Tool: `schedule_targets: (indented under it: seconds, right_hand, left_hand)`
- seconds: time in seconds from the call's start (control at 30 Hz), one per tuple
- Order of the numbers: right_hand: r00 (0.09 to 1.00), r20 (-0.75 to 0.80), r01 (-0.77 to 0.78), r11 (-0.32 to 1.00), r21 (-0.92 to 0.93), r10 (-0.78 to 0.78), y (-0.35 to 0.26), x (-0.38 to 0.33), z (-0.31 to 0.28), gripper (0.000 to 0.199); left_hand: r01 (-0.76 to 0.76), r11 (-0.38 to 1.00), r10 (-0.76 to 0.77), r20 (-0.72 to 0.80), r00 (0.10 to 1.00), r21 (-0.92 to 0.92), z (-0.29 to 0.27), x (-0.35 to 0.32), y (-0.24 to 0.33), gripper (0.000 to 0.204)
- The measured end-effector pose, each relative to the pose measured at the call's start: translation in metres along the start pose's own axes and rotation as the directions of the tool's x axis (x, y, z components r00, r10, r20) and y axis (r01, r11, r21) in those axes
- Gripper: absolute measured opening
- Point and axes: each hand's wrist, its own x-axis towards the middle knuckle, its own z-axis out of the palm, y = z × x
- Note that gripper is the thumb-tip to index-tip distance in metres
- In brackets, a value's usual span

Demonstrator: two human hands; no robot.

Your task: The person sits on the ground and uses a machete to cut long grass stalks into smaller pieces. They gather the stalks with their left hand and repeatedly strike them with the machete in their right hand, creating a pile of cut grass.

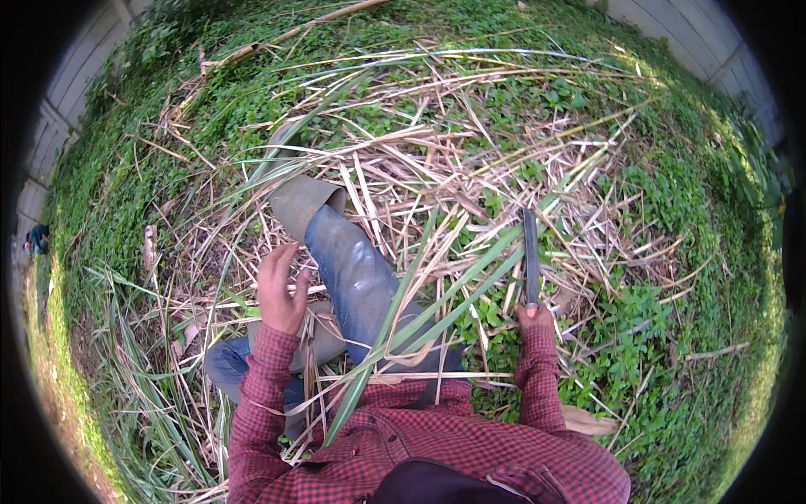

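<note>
My right hand [535,318] is closed round the handle of a machete [531,252], whose dark, straight blade points away from me over dry stalks and leaves. My left hand [281,290] is raised beside my left leg, fingers and thumb apart, with nothing in it. Long green and yellowed cane-like leaves [401,336] lie across my lap and blue jeans [357,273], fanning out toward the blade. A muddy rubber boot [306,206] covers my outstretched lower leg, its foot partly hidden under leaves.
Dry straw and stripped stalks [453,181] cover the ground ahead. Low green plants [672,210] grow all around. A long dry stalk [298,32] lies at the far left. Pale panel walls [684,29] stand at the far edges. Another person [37,239] is far off at the left rim.
</note>
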Motion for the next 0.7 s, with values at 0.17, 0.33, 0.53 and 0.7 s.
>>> schedule_targets:
  seconds: [0.17,0.33,0.53,0.7]
  right_hand:
    - [0.998,0.052,0.052,0.970,-0.236,-0.041,-0.006,0.009,-0.024,0.059]
    - [0.998,0.063,0.046,0.968,-0.249,-0.031,-0.029,0.033,-0.025,0.062]
    - [0.993,0.097,0.084,0.980,-0.178,-0.068,-0.079,0.059,-0.032,0.064]
    - [0.972,0.211,0.183,0.894,-0.408,-0.103,-0.101,0.107,-0.044,0.063]
  left_hand:
    - [0.347,0.912,-0.337,-0.083,0.938,0.218,-0.062,-0.140,-0.060,0.032]
    - [0.456,0.873,-0.438,-0.133,0.889,0.176,-0.046,-0.200,-0.044,0.031]
    - [0.378,0.911,-0.351,-0.170,0.921,0.166,-0.039,-0.210,-0.038,0.031]
    - [0.391,0.910,-0.373,-0.139,0.917,0.138,-0.043,-0.192,-0.024,0.031]
